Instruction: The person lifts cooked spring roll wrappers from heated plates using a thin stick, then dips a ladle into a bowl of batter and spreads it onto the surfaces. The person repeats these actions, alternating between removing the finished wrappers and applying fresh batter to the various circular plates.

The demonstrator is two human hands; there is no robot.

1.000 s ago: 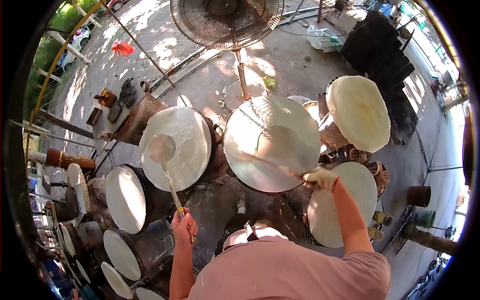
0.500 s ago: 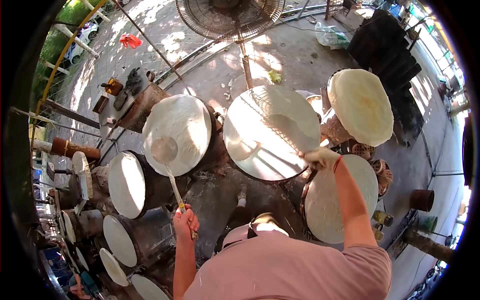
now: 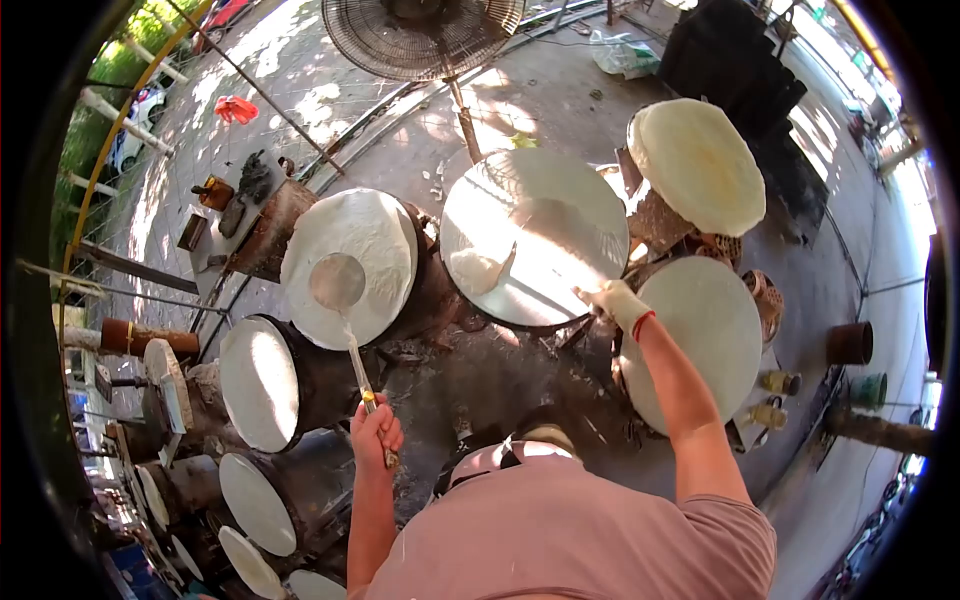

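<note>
Gripping the thin metal handle of a long flat round ladle [image 3: 338, 282], the left hand [image 3: 375, 432] has its fingers closed around the handle's near end, and the ladle's disc rests over the near edge of a white batter-coated round steamer top [image 3: 375, 240]. The right hand [image 3: 612, 299], in a pale glove, has its fingers closed on a thin stick [image 3: 545, 282] that reaches over the near right edge of the neighbouring wide shiny round steamer top [image 3: 560, 200].
</note>
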